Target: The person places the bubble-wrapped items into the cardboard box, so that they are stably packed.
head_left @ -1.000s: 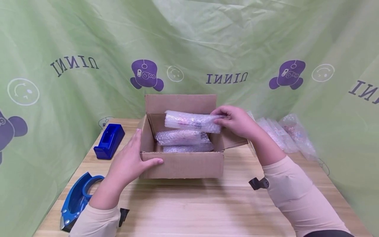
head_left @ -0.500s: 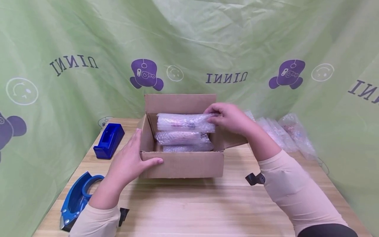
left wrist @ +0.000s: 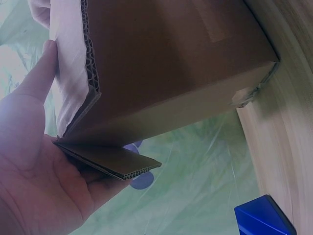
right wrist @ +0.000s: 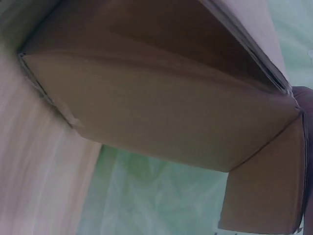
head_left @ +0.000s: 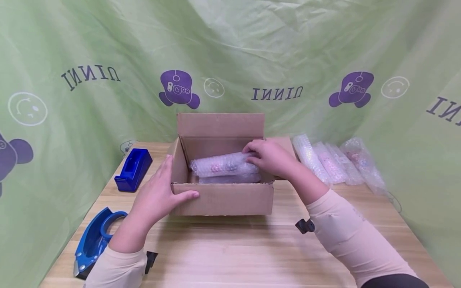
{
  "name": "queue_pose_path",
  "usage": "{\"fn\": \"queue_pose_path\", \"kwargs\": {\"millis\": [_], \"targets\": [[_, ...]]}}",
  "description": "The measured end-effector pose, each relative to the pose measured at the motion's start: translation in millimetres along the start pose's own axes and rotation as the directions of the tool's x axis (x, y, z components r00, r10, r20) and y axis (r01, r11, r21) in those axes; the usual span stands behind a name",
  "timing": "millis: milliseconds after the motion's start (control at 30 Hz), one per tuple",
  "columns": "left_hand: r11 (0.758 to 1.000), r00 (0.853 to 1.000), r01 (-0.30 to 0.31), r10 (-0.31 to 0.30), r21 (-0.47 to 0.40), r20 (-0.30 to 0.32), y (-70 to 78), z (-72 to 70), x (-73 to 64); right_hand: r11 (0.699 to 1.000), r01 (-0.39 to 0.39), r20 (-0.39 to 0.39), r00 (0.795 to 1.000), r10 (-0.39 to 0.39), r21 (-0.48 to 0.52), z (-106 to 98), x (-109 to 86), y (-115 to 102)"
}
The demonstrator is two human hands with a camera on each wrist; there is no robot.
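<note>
An open cardboard box (head_left: pixel 223 201) stands mid-table. My left hand (head_left: pixel 155 196) rests at its front left corner, thumb along the front and straight fingers against the left flap. The left wrist view shows this hand (left wrist: pixel 29 166) around that corner. My right hand (head_left: pixel 271 158) reaches over the right side and pinches the right end of a bubble-wrapped roll (head_left: pixel 217 165) with pink and dark patterns. The roll lies crosswise inside the box, over another wrapped roll (head_left: pixel 227 179) near the front wall. In the right wrist view the box (right wrist: pixel 156 112) hides what that hand holds.
Several bubble-wrapped packages (head_left: pixel 333 164) lie at the back right of the table. On the left are a blue desktop tape dispenser (head_left: pixel 132 172) and a blue handheld tape dispenser (head_left: pixel 90 244). A green printed curtain (head_left: pixel 230 48) surrounds the table.
The right hand has lowered the bubble-wrapped roll into the box, moving left and down. The roll now covers the one that showed beneath it. The left hand has stayed at the corner.
</note>
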State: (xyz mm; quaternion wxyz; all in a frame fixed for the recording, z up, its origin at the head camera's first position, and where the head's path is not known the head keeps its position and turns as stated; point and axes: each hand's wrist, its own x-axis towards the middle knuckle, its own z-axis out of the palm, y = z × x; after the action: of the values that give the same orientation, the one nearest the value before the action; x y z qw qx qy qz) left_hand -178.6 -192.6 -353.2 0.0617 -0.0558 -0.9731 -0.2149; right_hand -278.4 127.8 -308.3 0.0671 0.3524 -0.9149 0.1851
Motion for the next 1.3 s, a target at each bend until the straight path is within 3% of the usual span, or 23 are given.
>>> {"fn": "queue_pose_path", "kwargs": {"millis": [267, 400, 767, 1100, 1200, 1300], "targets": [[1.0, 1.0, -0.003, 0.003, 0.002, 0.001, 2.0, -0.7, -0.2, 0.99, 0.042, 0.029, 0.999, -0.039, -0.135, 10, -5.6, -4], [1.0, 1.0, -0.008, 0.008, 0.006, -0.004, 2.6, 0.1, 0.3, 0.991, 0.04, 0.009, 0.999, -0.039, -0.131, 11, -7.8, -5], [1.0, 1.0, -0.003, 0.003, 0.003, 0.002, 3.1, -0.8, -0.4, 1.0, -0.005, -0.095, 0.995, 0.005, 0.007, 13, -11.2, -2], [1.0, 1.0, -0.002, 0.002, -0.001, -0.002, 2.6, -0.4, -1.0, 0.988, 0.062, -0.262, 0.965, -0.023, 0.144, 14, -17.1, 9], [1.0, 1.0, 0.0, 0.0, -0.004, 0.0, 2.6, -0.3, -1.5, 0.978, 0.043, -0.31, 0.95, 0.022, 0.204, 7, -25.1, 17], [1.0, 1.0, 0.002, -0.002, -0.006, -0.001, 2.9, -1.0, -2.1, 0.952, -0.022, -0.339, 0.932, 0.131, 0.305, -3, -36.5, 27]]}}
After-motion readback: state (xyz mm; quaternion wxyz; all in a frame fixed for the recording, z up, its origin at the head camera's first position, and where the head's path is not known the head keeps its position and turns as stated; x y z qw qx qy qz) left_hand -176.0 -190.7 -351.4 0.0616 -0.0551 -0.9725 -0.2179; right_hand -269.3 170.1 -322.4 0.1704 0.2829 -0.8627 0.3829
